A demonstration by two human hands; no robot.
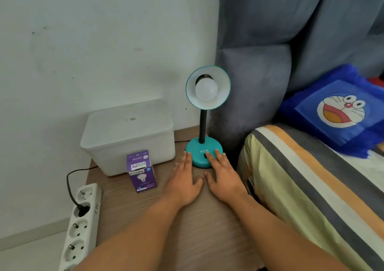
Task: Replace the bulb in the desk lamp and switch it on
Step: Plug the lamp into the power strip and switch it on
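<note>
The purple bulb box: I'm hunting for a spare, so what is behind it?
Directly behind the purple bulb box stands a white lidded bin, its lower front partly hidden by the box. The lid is on, so its contents cannot be seen.

Bare wood is lying open on the bedside table [193, 225] in front of the teal desk lamp [204, 152]. The white lidded box [128, 137] and purple bulb carton [141, 172] are crowding its left; the grey headboard [249, 96] and striped mattress [311, 187] are hemming its right.
</note>
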